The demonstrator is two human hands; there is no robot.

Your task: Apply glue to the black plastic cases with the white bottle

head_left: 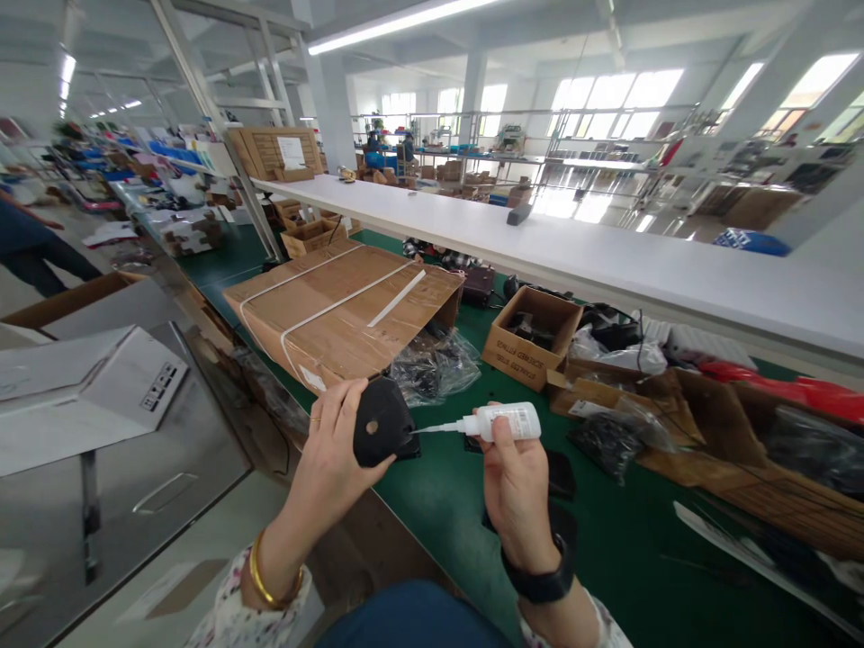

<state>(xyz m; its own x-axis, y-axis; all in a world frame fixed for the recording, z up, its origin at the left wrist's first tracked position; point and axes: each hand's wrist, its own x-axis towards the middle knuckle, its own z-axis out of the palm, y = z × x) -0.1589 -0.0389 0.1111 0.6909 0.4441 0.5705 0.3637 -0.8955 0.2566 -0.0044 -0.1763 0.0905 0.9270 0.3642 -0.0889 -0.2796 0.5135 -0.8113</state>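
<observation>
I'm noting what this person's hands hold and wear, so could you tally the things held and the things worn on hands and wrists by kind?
White bottle, in the right hand: 1
Black part, in the left hand: 1
Gold ring: 1
Gold bangle: 1
Black wristband: 1
Total: 5

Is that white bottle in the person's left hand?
No, the right hand grips the white bottle, while the left hand holds a black part with a hole.
</observation>
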